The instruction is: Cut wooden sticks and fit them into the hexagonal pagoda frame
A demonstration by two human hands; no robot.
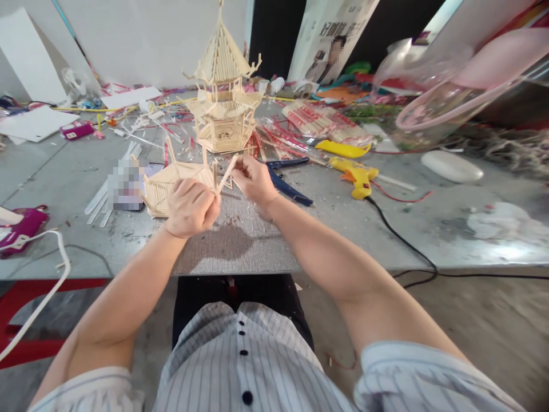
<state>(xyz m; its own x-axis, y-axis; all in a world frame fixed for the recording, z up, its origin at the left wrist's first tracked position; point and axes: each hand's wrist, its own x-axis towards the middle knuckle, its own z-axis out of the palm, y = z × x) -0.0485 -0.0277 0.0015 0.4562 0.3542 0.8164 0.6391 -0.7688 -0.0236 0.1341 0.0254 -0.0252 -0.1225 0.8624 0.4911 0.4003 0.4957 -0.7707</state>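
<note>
My left hand [191, 206] is curled shut around the lower end of a thin wooden stick [227, 173] that slants up to the right. My right hand [254, 178] pinches the stick's upper end. Both hands hover over the grey table [240, 240], just in front of a flat wooden stick panel [165, 183] lying on it. Behind stands a tall pagoda model [223, 91] built from sticks.
A yellow glue gun [358, 176] with a black cord lies right of my hands, beside blue pliers [287, 177]. Stick packets [321, 123] and scraps litter the back. A clear bowl [433, 103] sits far right, a magenta tool [21, 226] far left.
</note>
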